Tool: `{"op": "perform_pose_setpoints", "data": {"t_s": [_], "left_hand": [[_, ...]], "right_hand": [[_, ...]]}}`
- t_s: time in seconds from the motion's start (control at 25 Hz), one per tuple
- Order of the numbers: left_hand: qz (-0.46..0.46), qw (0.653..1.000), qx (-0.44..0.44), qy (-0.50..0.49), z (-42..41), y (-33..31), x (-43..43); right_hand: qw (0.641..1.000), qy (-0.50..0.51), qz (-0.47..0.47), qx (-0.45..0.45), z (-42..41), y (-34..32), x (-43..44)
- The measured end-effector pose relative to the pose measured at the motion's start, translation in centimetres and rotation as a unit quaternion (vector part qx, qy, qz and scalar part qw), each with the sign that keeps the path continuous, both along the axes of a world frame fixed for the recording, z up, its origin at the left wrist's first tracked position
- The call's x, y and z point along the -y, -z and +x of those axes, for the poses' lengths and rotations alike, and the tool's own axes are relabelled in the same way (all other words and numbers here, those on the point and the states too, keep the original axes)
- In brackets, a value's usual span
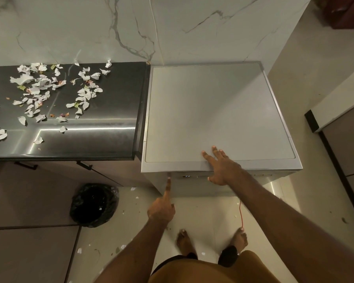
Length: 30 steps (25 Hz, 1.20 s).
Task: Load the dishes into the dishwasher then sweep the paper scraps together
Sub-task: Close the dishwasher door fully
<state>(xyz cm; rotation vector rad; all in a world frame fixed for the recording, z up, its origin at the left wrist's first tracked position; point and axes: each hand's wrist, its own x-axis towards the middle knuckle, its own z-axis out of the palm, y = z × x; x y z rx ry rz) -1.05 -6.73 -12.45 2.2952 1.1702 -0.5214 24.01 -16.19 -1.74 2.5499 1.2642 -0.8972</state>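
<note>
Spread flat, right hand (221, 168) braces the dishwasher (213, 103) top at centre frame while left hand (161, 209) pokes one straight forefinger at its front panel; upper-left paper scraps (22, 79) look featherlight, flighty.

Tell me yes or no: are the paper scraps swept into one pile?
No, the paper scraps lie scattered loose across the dark counter, not gathered.

both your bare arms reach forward, hands apart.
your bare left hand (161, 209) points ahead, its index finger (168, 185) straight and the other fingers curled under. your bare right hand (221, 168) lies palm down, higher and further out, fingers (207, 156) spread wide, thumb (212, 178) angled downward.
</note>
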Motion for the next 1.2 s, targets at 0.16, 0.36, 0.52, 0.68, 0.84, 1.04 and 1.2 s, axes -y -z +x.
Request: {"op": "perform_pose_setpoints", "data": {"t_s": [0.16,0.36,0.52,0.68,0.84,1.04,1.2], "left_hand": [[0.004,1.0,0.009,0.015,-0.5,0.0,-0.6],[-0.011,1.0,-0.003,-0.002,-0.3,-0.3,-0.6],[-0.016,1.0,-0.005,0.001,-0.3,-0.7,-0.3],[-0.016,0.999,-0.011,0.03,1.4,-2.9,0.5],[0.036,0.994,0.068,0.083,5.4,-5.9,2.9],[0.08,0.978,0.107,0.162,10.5,-9.3,4.7],[0.093,0.977,0.018,0.193,14.1,-9.7,5.9]], "right_hand": [[1.0,0.001,0.002,0.002,0.0,0.1,0.0],[1.0,0.002,0.009,-0.001,-0.1,0.3,-0.2],[1.0,0.003,0.008,-0.003,0.1,0.7,0.1],[0.999,-0.002,0.042,0.03,-0.9,1.6,0.7],[0.992,-0.014,0.118,0.046,-2.2,3.9,2.9],[0.952,0.086,0.291,0.035,-3.4,5.7,10.3],[0.946,0.163,0.277,0.049,-1.8,8.3,16.6]]}}
